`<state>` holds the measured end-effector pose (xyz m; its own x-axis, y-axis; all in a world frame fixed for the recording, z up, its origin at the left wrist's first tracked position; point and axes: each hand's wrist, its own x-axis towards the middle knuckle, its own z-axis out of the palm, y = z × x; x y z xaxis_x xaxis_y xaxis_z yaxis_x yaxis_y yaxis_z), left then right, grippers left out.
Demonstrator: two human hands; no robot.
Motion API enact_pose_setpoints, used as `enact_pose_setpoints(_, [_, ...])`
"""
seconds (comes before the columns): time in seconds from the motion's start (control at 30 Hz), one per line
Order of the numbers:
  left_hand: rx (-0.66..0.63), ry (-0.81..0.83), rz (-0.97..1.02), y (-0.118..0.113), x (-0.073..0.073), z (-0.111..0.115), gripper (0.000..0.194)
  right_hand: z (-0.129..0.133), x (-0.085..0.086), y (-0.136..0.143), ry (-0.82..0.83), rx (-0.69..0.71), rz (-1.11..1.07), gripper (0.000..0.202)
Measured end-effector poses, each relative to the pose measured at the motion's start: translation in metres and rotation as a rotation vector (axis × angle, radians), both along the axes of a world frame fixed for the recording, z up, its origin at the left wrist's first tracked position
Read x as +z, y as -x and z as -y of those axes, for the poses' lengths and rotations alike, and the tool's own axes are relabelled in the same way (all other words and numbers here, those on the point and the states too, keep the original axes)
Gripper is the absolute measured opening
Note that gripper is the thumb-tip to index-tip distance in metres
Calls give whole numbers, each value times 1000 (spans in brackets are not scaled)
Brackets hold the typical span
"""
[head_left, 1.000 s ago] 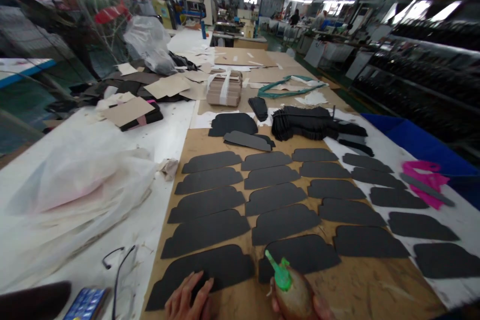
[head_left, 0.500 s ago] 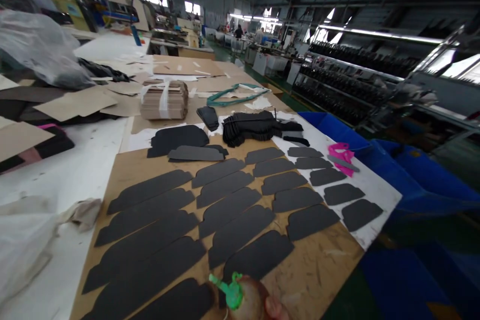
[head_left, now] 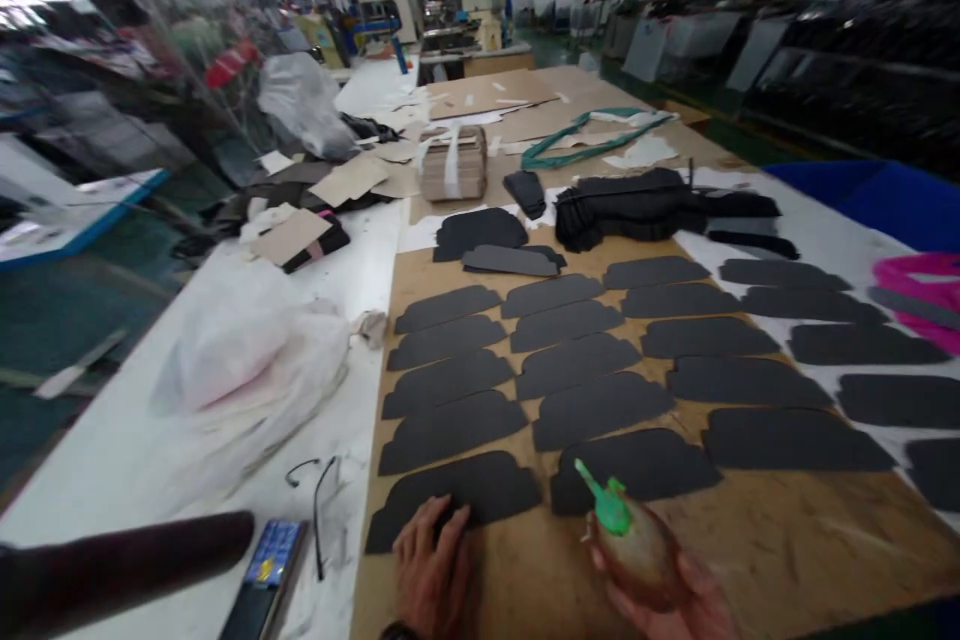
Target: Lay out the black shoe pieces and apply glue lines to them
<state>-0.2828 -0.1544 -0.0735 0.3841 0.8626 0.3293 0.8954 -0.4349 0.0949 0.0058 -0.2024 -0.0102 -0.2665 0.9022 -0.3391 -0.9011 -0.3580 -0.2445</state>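
Observation:
My right hand [head_left: 675,595] is wrapped round a brownish squeeze bottle [head_left: 641,555] with a green nozzle [head_left: 611,508], which points up and to the left. My left hand [head_left: 433,560] rests with its fingers apart on the lower edge of a dark flat piece [head_left: 465,490] at the front left of the brown board [head_left: 540,580]. Rows of similar dark pieces lie flat across the board and onto the white surface at the right. One dark piece [head_left: 637,465] lies just behind the bottle.
Left of the board are eyeglasses [head_left: 319,520], a phone [head_left: 266,575], a dark cylindrical object [head_left: 135,560] and clear plastic [head_left: 247,350]. Farther back are a tied brown bundle [head_left: 454,165], stacked black pieces [head_left: 622,205] and a teal strap [head_left: 555,150]. A blue bin [head_left: 862,195] stands at right.
The view has swung left, bringing the phone and eyeglasses into sight. My left hand has appeared on a dark piece. The bottle and my right hand now show more fully.

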Motion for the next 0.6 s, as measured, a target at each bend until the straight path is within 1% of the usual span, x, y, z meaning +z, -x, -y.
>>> enact_pose_setpoints(0.07, [15, 17, 23, -1, 4, 2, 36, 1, -1, -3, 19, 51, -14, 50])
enact_pose_setpoints(0.17, [39, 37, 121, -2, 4, 8, 36, 4, 1, -3, 39, 96, -18, 49])
enact_pose_setpoints(0.27, [44, 48, 176, -5, 1, 11, 34, 5, 2, 0, 53, 99, 4, 49])
enact_pose_setpoints(0.43, [101, 25, 263, -11, -5, 12, 30, 4, 2, 4, 46, 96, 59, 49])
enact_pose_setpoints(0.6, [105, 32, 290, -12, -5, 13, 30, 5, -2, 2, 32, 116, 151, 50])
